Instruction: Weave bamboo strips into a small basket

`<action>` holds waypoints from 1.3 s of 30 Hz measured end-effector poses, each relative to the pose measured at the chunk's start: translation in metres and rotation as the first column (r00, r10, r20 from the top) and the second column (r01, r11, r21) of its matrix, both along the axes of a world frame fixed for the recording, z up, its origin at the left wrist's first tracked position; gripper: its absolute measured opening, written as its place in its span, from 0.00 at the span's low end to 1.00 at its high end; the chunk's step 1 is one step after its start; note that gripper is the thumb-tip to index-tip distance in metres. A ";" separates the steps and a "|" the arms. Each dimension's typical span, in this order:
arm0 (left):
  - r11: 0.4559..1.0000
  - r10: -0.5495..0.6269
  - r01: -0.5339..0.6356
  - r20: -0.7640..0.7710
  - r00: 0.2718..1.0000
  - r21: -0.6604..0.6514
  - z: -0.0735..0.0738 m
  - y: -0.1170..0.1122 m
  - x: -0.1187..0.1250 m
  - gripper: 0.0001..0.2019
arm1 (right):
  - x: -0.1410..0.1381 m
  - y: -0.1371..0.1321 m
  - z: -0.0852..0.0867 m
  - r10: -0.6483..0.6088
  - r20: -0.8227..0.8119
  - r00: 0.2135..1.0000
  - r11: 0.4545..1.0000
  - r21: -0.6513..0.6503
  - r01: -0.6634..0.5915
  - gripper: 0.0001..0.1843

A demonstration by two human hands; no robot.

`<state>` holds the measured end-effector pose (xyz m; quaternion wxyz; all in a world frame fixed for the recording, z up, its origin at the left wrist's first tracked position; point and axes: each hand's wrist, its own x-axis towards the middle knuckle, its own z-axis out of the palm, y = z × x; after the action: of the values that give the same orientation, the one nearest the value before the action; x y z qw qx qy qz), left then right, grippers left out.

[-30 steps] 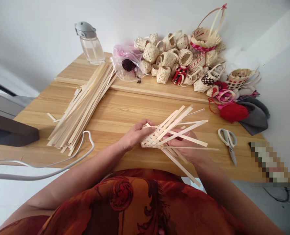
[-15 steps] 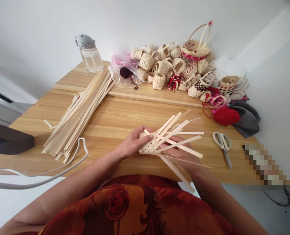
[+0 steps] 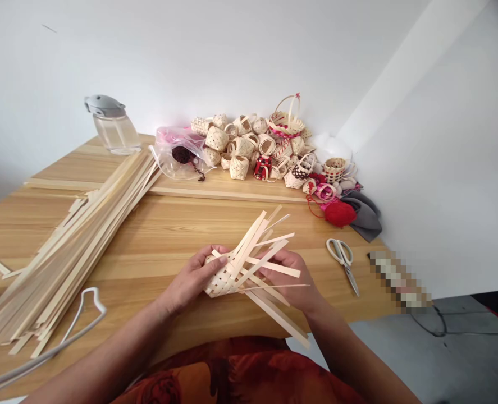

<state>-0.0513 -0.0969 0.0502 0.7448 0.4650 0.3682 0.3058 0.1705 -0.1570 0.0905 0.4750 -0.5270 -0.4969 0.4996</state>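
While the left hand (image 3: 196, 278) is closed on the near-white weave (image 3: 220, 281), its thumb lying along the upper face and its fingers curled out of sight behind, the right hand (image 3: 289, 278) is half curled among the loose ends (image 3: 269, 264) that fan out from the weave's right side. Its fingertips are hidden behind them, so I cannot tell whether it grips any. The weave is between the two hands, over the near part of the table (image 3: 168, 224); whether it touches the wood is hidden. Its left part is a tight check with small gaps, and its ends point right, some away from the person and some towards the lap.

Left of the weave, well apart from it, lies a thick bundle of strips (image 3: 76, 241), with a white cable (image 3: 63, 343) at its near end. Right of the weave, beyond the right hand, are scissors (image 3: 342, 259), their blades slightly parted or shut, I cannot tell which. Beyond the weave, by the wall, small baskets (image 3: 242, 147) are heaped, some with handles; to the left of these, yet still beyond the weave, are a clear bag (image 3: 168, 163) and a bottle (image 3: 116, 133). Beyond the weave and to its right sit red yarn (image 3: 340, 214) and a grey cloth (image 3: 364, 217).
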 end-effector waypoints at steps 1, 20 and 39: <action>1.000 0.000 0.000 0.005 1.000 -0.002 -0.001 0.000 0.000 0.24 | 0.002 0.000 0.001 -0.021 -0.025 0.999 0.999 0.024 0.022 0.10; 1.000 -0.028 0.028 0.011 1.000 -0.007 -0.005 0.004 0.000 0.25 | 0.004 0.003 0.001 0.098 -0.188 0.977 0.995 0.035 -0.093 0.16; 0.966 -0.029 0.067 -0.152 0.988 0.249 0.006 -0.001 0.003 0.27 | -0.018 -0.002 0.027 0.039 0.135 0.990 0.974 -0.227 -0.008 0.08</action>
<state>-0.0481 -0.0975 0.0557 0.6574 0.5863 0.3686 0.2971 0.1521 -0.1586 0.1175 0.3706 -0.6050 -0.4749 0.5206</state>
